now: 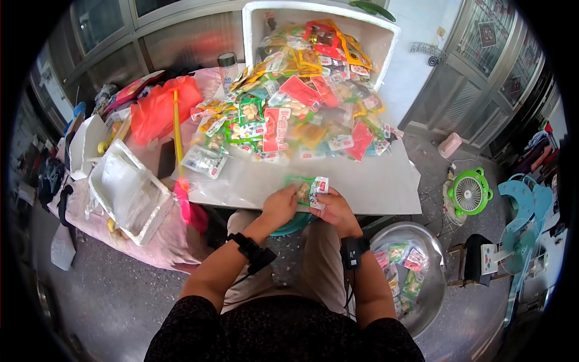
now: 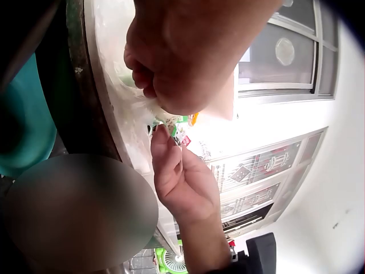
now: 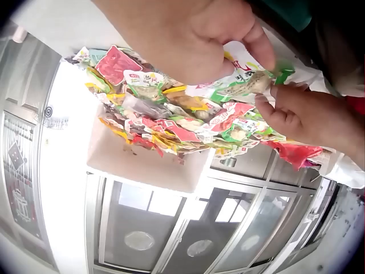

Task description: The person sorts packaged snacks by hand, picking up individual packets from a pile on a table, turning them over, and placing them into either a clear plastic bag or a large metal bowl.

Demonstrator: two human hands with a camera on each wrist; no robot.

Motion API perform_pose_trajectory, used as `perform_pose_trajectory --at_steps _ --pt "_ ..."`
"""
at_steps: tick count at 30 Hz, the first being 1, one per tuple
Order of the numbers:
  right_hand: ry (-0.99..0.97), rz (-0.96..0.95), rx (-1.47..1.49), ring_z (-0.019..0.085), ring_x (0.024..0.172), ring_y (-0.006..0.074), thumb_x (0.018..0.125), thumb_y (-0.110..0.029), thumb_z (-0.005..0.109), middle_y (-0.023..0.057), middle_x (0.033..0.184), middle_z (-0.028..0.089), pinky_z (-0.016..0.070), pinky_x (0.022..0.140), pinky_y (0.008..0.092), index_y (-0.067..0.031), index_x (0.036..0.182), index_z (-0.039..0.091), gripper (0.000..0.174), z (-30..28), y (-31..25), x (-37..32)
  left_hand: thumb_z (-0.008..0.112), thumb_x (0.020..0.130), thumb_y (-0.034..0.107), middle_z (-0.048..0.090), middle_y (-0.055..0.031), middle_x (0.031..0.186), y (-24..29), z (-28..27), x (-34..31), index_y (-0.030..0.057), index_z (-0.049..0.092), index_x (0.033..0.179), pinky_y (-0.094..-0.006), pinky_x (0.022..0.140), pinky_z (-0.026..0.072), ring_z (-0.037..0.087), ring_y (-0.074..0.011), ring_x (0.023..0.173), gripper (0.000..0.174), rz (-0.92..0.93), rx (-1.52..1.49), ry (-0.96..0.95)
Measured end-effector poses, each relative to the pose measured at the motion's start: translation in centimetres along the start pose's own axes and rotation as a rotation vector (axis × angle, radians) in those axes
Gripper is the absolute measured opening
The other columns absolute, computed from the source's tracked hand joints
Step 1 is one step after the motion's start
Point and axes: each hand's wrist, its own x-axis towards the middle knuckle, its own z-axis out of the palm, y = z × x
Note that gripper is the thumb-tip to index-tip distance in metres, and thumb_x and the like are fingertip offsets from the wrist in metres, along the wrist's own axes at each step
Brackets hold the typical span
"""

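Note:
Near the table's front edge, a small green-and-white snack packet (image 1: 306, 192) is held between both hands. The left hand (image 1: 280, 206) pinches its left end, and the right hand (image 1: 335, 212) grips the right end with the thumb over the white printed part. In the right wrist view the packet (image 3: 248, 85) shows a clear window with pale food inside. The left wrist view has the left hand (image 2: 171, 57) large at the top, hiding most of the packet. Beyond the hands spreads a big heap of colourful snack packets (image 1: 277, 130) on the white table (image 1: 253, 192).
Behind the heap, a white foam box (image 1: 391, 51) lies on its side, packets spilling out. A steel basin (image 1: 437, 289) with several packets stands on the floor at right, below a green fan (image 1: 470, 192). At left are a foam tray (image 1: 151, 220) and a red plastic bag (image 1: 160, 111).

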Motion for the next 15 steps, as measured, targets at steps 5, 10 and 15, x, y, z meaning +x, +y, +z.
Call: perform_pose_trajectory --at_steps 5,10,15 --pt "0.067 -0.119 0.042 0.056 0.076 0.0197 0.077 -0.008 0.046 0.0068 0.088 0.056 0.0471 0.062 0.0326 -0.0075 0.096 0.049 0.019 -1.3 2.7 1.6 0.043 0.073 0.012 0.056 -0.0148 0.087 0.2 -0.2 -0.4 0.0053 0.048 0.099 -0.0396 0.063 0.0437 0.054 -0.0311 0.075 0.028 0.088 0.078 -0.055" --pt "0.144 -0.034 -0.285 0.053 0.063 0.0148 0.078 -0.012 0.047 0.0036 0.077 0.054 0.0439 0.051 0.025 -0.0084 0.09 0.05 0.012 1.9 2.8 1.4 0.043 0.073 0.011 0.055 -0.0143 0.094 0.8 -0.5 -0.2 0.0034 0.048 0.102 -0.0388 0.065 0.0442 0.054 -0.0298 0.079 0.031 0.09 0.093 -0.125" --pt "0.049 0.093 -0.715 0.049 0.047 0.0115 0.079 -0.014 0.044 0.0034 0.062 0.051 0.0344 0.035 0.021 -0.0049 0.08 0.049 0.01 1.8 1.4 1.5 0.043 0.073 0.011 0.055 -0.0155 0.092 1.3 -1.0 -0.1 0.0028 0.048 0.102 -0.0383 0.068 0.0437 0.054 -0.03 0.082 0.03 -0.011 0.118 -0.252"
